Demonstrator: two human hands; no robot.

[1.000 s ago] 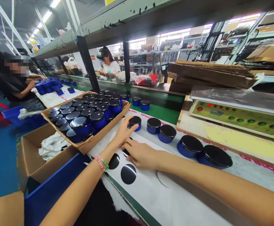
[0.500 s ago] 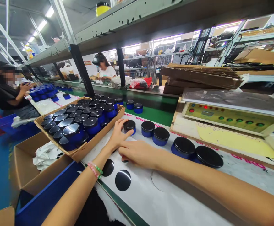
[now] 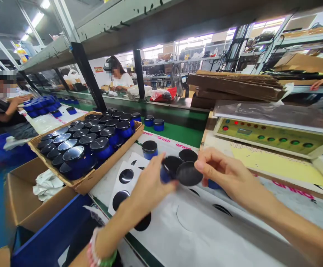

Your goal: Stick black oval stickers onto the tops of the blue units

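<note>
My left hand [image 3: 147, 181] is curled around a blue jar [image 3: 165, 174] with a black top, holding it above the work surface. Pinched at its edge by the fingers of my right hand [image 3: 225, 172] is a round black sticker [image 3: 189, 175], tilted in front of the jar's right side. Below my left forearm lies a white sheet with several more black round stickers [image 3: 126, 176]. Another jar [image 3: 149, 148] stands just beyond my left hand, and one more [image 3: 187, 154] shows behind the sticker. My right hand partly hides further blue jars.
To the left, a cardboard tray [image 3: 87, 187] is packed with blue jars. An open carton [image 3: 25, 200] and a blue bin [image 3: 56, 233] sit below it. At right stands a machine with green buttons [image 3: 271, 139]. A shelf [image 3: 178, 27] runs overhead; co-workers sit farther off.
My left hand has come right and now holds a jar off the surface. My right hand has risen from the sticker sheet, moving right, with a black sticker. The view has shifted slightly.
</note>
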